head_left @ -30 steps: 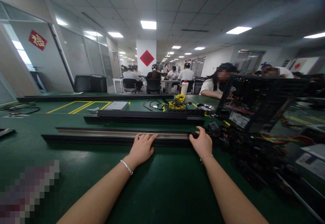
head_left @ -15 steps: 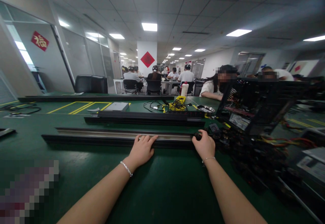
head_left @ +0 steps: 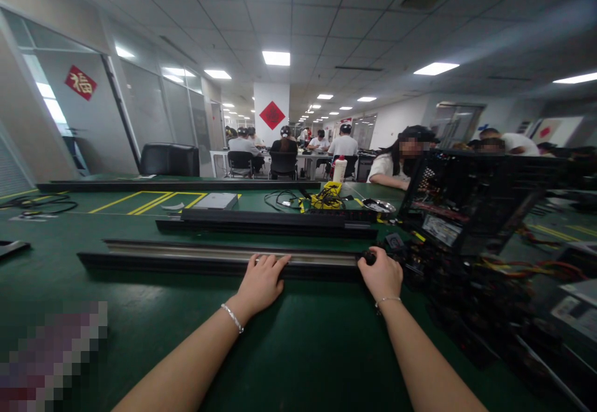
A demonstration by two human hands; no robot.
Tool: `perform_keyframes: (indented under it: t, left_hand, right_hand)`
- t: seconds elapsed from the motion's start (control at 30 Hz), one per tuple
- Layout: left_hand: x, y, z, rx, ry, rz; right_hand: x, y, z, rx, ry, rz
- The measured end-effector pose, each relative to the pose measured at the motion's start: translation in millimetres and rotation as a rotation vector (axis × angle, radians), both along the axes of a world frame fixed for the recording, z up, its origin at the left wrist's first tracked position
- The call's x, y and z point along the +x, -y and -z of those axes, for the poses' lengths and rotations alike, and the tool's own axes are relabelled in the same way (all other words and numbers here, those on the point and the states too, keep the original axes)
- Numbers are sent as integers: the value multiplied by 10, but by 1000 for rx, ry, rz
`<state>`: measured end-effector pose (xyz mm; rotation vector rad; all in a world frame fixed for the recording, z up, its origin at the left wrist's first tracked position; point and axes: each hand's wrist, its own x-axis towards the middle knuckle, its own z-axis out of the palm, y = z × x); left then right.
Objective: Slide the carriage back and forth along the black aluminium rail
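A long black metal rail (head_left: pixel 163 264) with a pale channel along its inside lies crosswise on the green table in front of me. My left hand (head_left: pixel 262 280) grips the rail's near wall around its middle, fingers hooked over the top edge into the channel. At the rail's right end, my right hand (head_left: pixel 382 273) pinches a small dark rounded part (head_left: pixel 370 256). The fingers hide much of that part, so its kind does not show. A second black rail (head_left: pixel 265 222) lies parallel just beyond the first.
On the right stand an open black computer case (head_left: pixel 471 206) and a heap of dark parts and cables (head_left: pixel 466 287). Farther back are a silver box (head_left: pixel 215 201), a yellow holder with cables (head_left: pixel 330 195), a metal dish (head_left: pixel 379 204) and another long rail (head_left: pixel 186 186). A person (head_left: pixel 389 166) sits across.
My right hand has shifted slightly right with the small dark part. The left hand keeps its place on the rail. The whole view has tilted up a little.
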<state>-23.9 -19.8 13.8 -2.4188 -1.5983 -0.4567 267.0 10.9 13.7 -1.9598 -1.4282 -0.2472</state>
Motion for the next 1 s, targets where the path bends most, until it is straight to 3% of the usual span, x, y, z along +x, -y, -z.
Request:
perform_keyframes:
  t: [0.53, 1.0]
  left_hand:
    - [7, 10, -10, -5, -6, -4]
    - [2, 24, -11, 54, 21, 27]
  right_hand:
    - [30, 24, -6, 3, -18, 75]
    - [28, 45, -71, -42, -38, 60]
